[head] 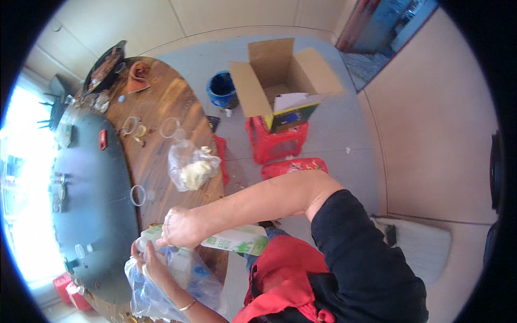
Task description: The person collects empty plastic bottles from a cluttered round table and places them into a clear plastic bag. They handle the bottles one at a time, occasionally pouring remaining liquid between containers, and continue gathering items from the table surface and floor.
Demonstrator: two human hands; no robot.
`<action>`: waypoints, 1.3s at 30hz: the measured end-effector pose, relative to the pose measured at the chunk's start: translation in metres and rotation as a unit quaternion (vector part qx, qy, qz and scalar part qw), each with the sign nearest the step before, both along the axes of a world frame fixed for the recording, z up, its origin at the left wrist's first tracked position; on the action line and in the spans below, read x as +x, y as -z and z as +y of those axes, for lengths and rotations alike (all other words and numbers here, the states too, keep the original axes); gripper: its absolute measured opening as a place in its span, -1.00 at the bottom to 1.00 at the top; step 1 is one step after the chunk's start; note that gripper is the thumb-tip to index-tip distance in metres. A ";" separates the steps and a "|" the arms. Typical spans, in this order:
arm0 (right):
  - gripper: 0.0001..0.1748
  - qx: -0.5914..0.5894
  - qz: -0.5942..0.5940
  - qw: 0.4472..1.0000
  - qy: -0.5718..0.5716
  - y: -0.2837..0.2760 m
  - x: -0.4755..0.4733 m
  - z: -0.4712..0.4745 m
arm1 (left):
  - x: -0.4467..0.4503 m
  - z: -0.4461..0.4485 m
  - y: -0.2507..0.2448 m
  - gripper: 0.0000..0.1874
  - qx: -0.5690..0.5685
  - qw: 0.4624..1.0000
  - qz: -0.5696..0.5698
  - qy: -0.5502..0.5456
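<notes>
My right hand [179, 227] reaches across from the right and is closed on a white and green carton [238, 241], which lies tilted under my forearm; its far end shows beyond my fingers. Just below, my left hand [155, 264], with a bracelet at the wrist, has its fingers around a small whitish round piece [142, 244], a cap or cup, against the carton's end. Whether that piece is part of the carton I cannot tell. A clear plastic bag [202, 282] with blue and white contents hangs around my left hand at the table's edge.
On the wooden table [161, 84] are a bag with a pale lump [196, 173], clear plastic rings [137, 195], a black tray [106, 68] and a red object [103, 139] on its dark panel. An open cardboard box [278, 76] rests on a red stool [278, 141], beside a blue bin [222, 89].
</notes>
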State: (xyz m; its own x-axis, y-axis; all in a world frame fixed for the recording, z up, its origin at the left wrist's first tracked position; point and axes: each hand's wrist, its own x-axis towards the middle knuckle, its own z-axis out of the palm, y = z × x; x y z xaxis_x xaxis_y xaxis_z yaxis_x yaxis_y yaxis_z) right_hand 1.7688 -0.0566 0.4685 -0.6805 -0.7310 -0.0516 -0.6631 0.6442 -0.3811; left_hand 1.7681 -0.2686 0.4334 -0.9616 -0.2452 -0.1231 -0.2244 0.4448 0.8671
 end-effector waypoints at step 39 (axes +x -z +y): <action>-0.36 0.060 -0.174 0.886 0.424 -0.014 0.243 0.162 | 0.006 -0.002 0.000 -0.57 0.007 0.999 0.036 -0.008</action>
